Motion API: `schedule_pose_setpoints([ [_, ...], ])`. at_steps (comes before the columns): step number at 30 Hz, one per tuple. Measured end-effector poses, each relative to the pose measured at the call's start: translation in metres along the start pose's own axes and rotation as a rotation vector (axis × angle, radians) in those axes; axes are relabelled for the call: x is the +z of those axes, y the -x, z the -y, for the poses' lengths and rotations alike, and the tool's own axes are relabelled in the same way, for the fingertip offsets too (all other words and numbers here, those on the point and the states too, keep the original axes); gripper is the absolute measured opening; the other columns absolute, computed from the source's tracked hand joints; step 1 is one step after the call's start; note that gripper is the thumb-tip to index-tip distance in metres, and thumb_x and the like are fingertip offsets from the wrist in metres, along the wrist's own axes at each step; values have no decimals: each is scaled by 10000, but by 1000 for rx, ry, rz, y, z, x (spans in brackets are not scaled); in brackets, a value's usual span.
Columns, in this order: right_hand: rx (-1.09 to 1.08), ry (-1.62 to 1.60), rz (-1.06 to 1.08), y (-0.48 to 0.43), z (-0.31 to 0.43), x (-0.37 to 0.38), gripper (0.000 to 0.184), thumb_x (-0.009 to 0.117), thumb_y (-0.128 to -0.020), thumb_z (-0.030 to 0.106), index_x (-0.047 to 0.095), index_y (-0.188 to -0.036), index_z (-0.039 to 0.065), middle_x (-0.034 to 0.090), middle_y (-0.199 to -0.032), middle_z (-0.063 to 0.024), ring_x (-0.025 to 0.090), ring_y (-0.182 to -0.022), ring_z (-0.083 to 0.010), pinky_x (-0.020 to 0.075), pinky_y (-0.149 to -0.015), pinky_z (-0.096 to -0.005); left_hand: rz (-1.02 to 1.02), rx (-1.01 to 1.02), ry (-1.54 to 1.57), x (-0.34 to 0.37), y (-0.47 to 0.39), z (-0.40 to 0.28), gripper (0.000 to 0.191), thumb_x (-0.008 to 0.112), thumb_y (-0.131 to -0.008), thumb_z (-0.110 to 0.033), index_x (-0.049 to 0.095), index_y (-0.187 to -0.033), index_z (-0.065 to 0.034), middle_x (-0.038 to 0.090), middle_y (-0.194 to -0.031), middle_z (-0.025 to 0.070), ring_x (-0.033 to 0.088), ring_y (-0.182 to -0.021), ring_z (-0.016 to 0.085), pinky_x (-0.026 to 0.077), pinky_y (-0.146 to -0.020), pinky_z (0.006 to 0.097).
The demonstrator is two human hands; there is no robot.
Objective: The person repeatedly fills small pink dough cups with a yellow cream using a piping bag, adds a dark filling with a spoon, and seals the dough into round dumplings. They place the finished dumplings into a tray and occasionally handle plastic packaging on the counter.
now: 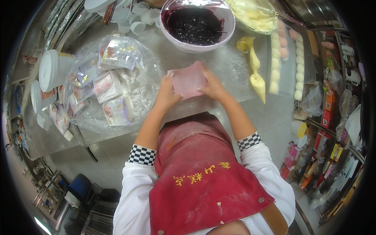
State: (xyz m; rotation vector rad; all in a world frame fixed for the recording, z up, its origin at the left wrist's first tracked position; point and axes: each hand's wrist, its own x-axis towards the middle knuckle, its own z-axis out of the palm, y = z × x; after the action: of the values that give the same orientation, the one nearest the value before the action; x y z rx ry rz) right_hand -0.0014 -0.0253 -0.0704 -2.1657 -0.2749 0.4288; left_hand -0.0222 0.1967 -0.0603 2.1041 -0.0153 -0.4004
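Observation:
A thin pink sheet of dough [189, 80] is stretched between my two hands just above the near part of the metal worktop [176, 113]. My left hand [169, 92] grips its left edge, the thumb at the lower corner. My right hand [213, 85] holds the right edge, fingers at the upper corner and thumb lower down. Beyond the dough is a bowl of dark purple filling [194, 26], partly covered with clear film. A piping bag of yellow cream [257, 83] lies to the right of my right hand.
Left are plastic bags of packaged items [114, 83], white lidded tubs [54, 70] and a knife [85, 144] with its black handle past the table edge. Paper cups [138, 28] stand at the back. Right are a bowl of pale cream [255, 14] and trays of round dough pieces [275, 67].

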Motion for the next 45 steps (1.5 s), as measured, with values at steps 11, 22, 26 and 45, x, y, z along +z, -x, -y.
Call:
schedule_pose_setpoints([
  [11,129,182,-74,-4,2,14,765,633,-685,-29,321,-1379,44,314,-1407,-219,382,-1243,-384,350,-1030,-377,-85,122,-60,24,-21,26,678,669,-593,-10,431,-1228,2,477,-1155,234,465,-1080,412,399,-929,418],
  [22,172,247,79,-32,45,55,145,552,-727,87,595,-845,15,607,-946,-202,579,-905,-355,457,-768,-432,-65,187,114,36,-33,35,649,666,-694,-61,384,-1269,45,444,-1167,258,476,-1072,433,422,-906,406],
  [26,142,343,45,-45,27,67,153,563,-725,115,606,-827,10,626,-889,-188,604,-850,-334,472,-738,-422,-123,172,102,38,-36,41,660,655,-700,-60,367,-1283,53,453,-1146,248,493,-1039,421,427,-891,398],
  [45,200,341,203,-47,60,51,171,593,-732,112,632,-891,61,633,-928,-144,597,-918,-305,449,-815,-413,-187,-334,120,5,-86,35,271,631,-723,-181,673,-891,27,656,-806,224,644,-778,351,488,-748,388],
])
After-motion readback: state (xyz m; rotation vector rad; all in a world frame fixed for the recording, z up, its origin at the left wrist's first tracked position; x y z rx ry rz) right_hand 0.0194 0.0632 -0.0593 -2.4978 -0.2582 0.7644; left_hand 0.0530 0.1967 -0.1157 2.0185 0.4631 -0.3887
